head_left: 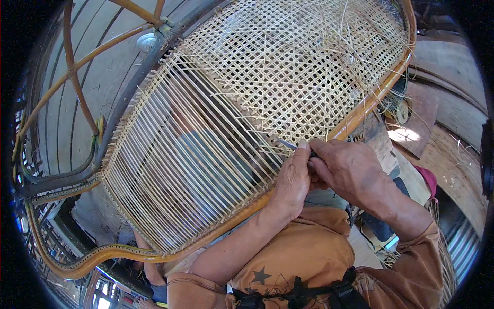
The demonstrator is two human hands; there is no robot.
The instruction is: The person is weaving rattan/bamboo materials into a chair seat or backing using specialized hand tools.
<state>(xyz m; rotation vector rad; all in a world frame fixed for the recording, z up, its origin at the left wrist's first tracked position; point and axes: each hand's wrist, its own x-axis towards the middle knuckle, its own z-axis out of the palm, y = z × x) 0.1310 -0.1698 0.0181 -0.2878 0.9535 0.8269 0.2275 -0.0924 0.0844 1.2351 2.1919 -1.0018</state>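
Observation:
A large rattan frame [355, 121] carries a woven cane panel [288, 62] and a section of parallel cane strands [170, 170]. At the near edge, where the two sections meet, my right hand [355, 172] is closed around the dark handle of a thin metal pointed tool [284, 142]. Its tip reaches in among the strands by the woven border. My left hand [294, 177] is closed beside it, the thumb against the tool. The left fingers are mostly hidden, and whether they also grip a strand does not show.
Loose cane ends [350, 36] stick up across the woven panel. Bent rattan poles [72, 72] rise at the left. Wooden boards [442, 154] lie at the right. Another person's clothing [211, 159] shows through the strands, and an arm [150, 268] appears below the frame.

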